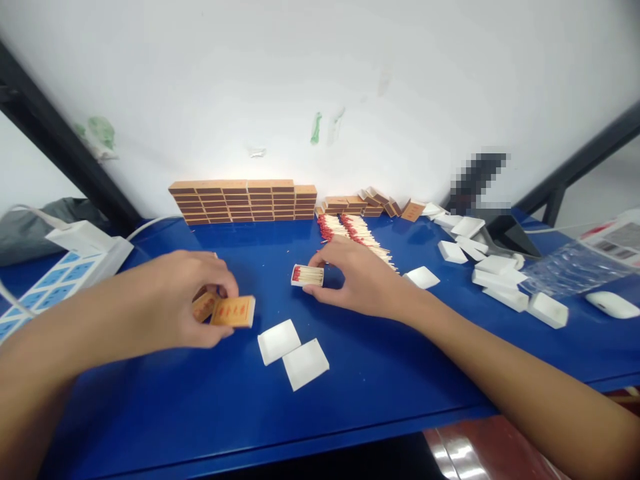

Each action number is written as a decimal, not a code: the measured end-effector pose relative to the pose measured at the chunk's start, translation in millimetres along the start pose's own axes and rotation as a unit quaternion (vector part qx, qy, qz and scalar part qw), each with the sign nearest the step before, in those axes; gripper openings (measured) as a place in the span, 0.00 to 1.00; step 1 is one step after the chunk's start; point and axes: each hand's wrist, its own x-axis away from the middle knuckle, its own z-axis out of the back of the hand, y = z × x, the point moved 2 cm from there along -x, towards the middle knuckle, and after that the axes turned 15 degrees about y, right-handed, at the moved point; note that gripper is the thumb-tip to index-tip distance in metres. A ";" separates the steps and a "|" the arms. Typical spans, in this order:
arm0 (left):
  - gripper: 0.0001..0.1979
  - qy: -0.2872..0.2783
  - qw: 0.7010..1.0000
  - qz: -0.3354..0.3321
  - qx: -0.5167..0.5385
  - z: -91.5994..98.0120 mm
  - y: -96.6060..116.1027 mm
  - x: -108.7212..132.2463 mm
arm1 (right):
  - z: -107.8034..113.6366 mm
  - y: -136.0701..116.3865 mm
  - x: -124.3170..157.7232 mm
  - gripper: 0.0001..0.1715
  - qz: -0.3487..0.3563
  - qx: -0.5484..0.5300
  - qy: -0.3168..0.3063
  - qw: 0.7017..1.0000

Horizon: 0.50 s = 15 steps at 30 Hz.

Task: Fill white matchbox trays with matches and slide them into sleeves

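Note:
My left hand pinches an orange matchbox sleeve with red lettering, held above the blue table. Another orange box shows behind it, partly hidden by the fingers. Between the thumb and fingers of my right hand is a small white matchbox tray, holding red-tipped matches. Two white trays, one left and one right, lie in front of my hands. Beyond my right hand spreads a pile of loose matches, its near part covered by the hand.
Stacked matchboxes form a low wall at the back, with more boxes tumbled to their right. Several white trays are scattered at right near a plastic bag and a white mouse. A power strip occupies the left.

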 end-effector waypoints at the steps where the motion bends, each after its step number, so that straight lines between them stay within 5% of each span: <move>1: 0.10 -0.021 1.000 0.014 -0.010 0.7 -0.6 -6.1 | 1.5 0.1 0.4 0.12 -0.007 -0.002 0.004 1.000; 15: 0.20 0.032 0.999 0.006 -0.013 -34.3 12.7 -20.2 | 9.6 -7.6 5.2 0.16 0.001 -0.028 0.026 0.999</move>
